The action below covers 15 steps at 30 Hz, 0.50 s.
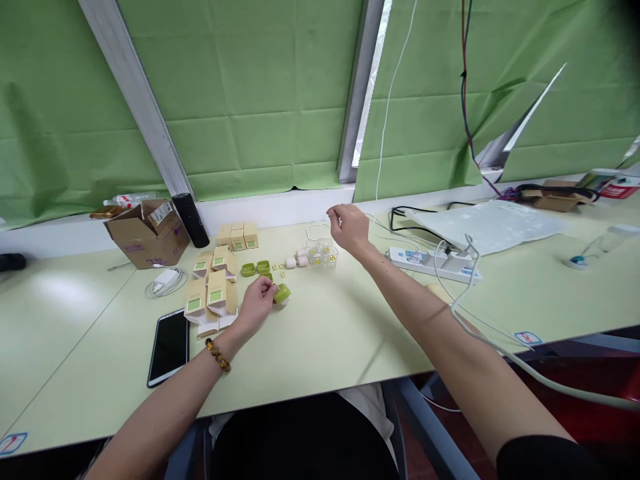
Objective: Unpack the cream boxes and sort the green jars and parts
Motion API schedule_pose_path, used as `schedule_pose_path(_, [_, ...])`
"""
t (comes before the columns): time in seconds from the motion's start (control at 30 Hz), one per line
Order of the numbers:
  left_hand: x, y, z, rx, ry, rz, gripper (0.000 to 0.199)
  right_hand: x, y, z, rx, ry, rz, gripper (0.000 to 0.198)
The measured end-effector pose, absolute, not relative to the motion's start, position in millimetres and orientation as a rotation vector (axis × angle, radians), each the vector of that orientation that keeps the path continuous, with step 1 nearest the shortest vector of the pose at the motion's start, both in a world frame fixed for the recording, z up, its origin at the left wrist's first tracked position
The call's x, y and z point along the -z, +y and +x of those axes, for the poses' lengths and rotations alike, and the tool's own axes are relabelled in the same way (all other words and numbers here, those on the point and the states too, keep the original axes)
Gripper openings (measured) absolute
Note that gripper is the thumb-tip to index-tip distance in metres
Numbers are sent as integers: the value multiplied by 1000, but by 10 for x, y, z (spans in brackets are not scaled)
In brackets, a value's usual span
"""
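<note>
My left hand (259, 301), with a beaded bracelet at its wrist, pinches a small rounded green case (282, 293) just above the table. My right hand (349, 225) is raised over the back of the table, its fingers closed together; anything between them is too small to make out. Below it stand clear containers (323, 252) with small yellow bits inside. To their left are pale pink pieces (295, 262) and tiny yellowish pieces (278, 267). Open green cases (249, 269) lie behind my left hand. Several kraft paper boxes (223, 293) with green labels stand to its left.
A phone (170, 347) lies at the left, near a white charger with coiled cable (165, 283). Behind are a cardboard box (146, 233) and a black cylinder (191, 220). To the right lies a power strip (434, 263); a white cable (520, 370) crosses over my right forearm.
</note>
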State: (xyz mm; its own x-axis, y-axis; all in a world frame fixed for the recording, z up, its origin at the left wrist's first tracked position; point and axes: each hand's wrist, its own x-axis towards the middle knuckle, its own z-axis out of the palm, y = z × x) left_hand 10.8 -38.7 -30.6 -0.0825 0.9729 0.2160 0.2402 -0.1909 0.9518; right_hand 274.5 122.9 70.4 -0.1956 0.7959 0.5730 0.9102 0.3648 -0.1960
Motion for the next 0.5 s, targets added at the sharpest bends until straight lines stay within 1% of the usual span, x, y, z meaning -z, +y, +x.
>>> schedule_pose_path(0.07, [276, -367, 103, -1367, 1270, 1327, 35, -771, 1053, 2665, 126, -1794, -1215, 38])
schedule_pose_path(0.1, [260, -356, 97, -1402, 1209, 1231, 38, -765, 949, 2600, 11, -1717, -1109, 35])
schedule_pose_path(0.17, [229, -337, 80, -1486, 1081, 1048, 41, -663, 720, 2426, -277, -1599, -938, 30])
schedule_pose_path(0.23, [198, -326, 63, -1551, 982, 910, 41, -464, 490, 2221, -570, -1550, -825, 22])
schedule_pose_path(0.27, [184, -324, 57, -1571, 948, 864, 39, -347, 382, 2117, -698, -1545, -795, 23])
schedule_pose_path(0.37, [155, -334, 66, -1603, 871, 800, 33, -28, 121, 1854, -983, -1531, -788, 36])
schedule_pose_path(0.43, [149, -350, 93, -1625, 847, 802, 30, 98, 2, 1736, -1091, -1514, -809, 43])
schedule_pose_path(0.5, [155, -368, 127, -1646, 852, 819, 29, 151, -81, 1668, -1110, -1519, -819, 46])
